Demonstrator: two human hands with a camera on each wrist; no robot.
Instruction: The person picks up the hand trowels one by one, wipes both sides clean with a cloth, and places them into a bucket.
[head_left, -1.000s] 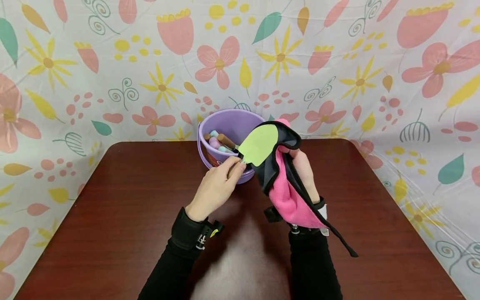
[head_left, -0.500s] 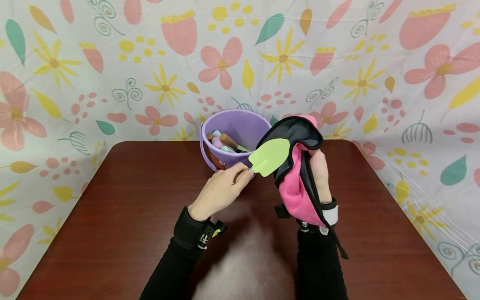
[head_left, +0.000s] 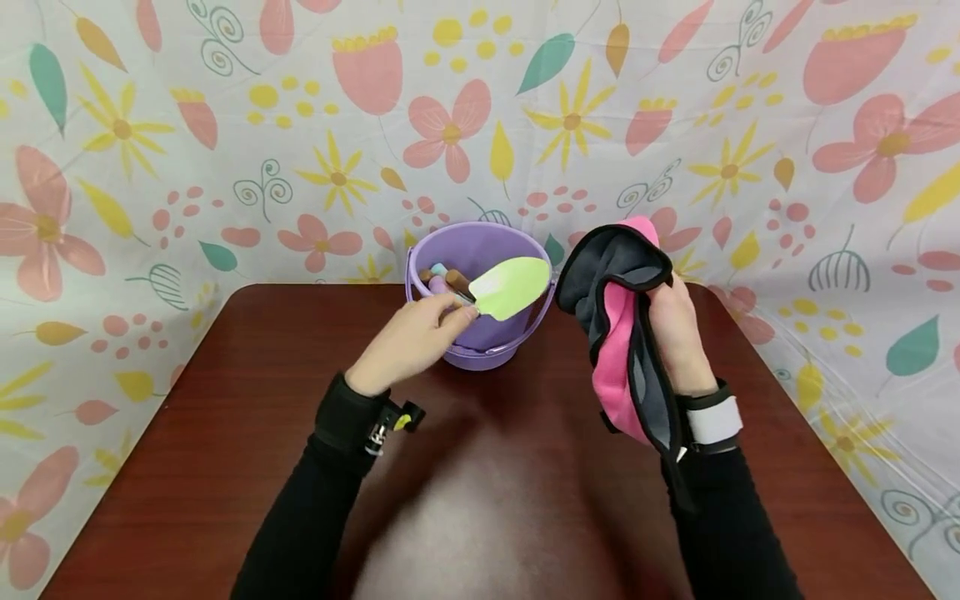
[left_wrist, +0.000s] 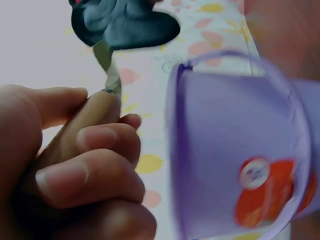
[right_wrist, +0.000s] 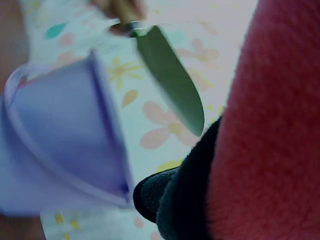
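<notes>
The left hand's (head_left: 408,340) fingers (left_wrist: 100,142) curl round the wooden handle of a green spatula (head_left: 510,287), its blade over the purple bucket (head_left: 483,346) at frame centre. The right hand (head_left: 678,337) grips a pink-and-black cloth (head_left: 618,333), right of the bucket, above the surface (head_left: 225,400).

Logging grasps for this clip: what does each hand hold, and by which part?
Left hand grips the light green toy trowel by its wooden handle. Right hand holds the pink and dark grey cloth bunched at its top.
</notes>
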